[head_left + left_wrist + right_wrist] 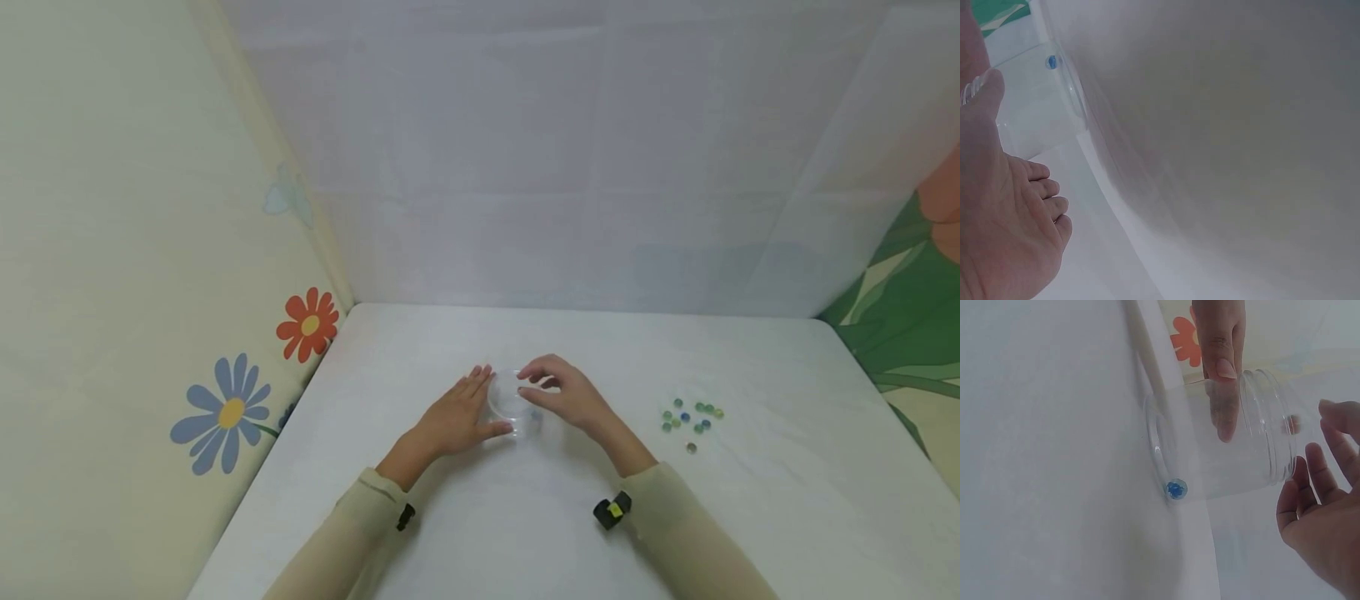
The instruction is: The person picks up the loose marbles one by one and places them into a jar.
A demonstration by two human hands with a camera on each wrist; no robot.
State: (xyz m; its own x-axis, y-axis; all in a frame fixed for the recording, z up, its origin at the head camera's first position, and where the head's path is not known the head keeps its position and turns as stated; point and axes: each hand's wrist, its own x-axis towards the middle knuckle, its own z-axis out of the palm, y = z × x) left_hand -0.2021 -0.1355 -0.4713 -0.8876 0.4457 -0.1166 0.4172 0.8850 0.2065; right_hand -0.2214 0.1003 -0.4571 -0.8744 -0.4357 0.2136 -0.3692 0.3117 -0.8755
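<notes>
A clear plastic jar stands on the white table between my hands. One blue marble lies at its bottom edge, and it also shows as a blue marble in the left wrist view. My left hand holds the jar's left side, fingers on the far side and thumb on the near side. My right hand hovers at the jar's mouth with loosely curled fingers and nothing in them.
Several small green and blue marbles lie loose on the table to the right of my right hand. Padded walls close the table at the left and back. A flower-print panel stands at the right edge.
</notes>
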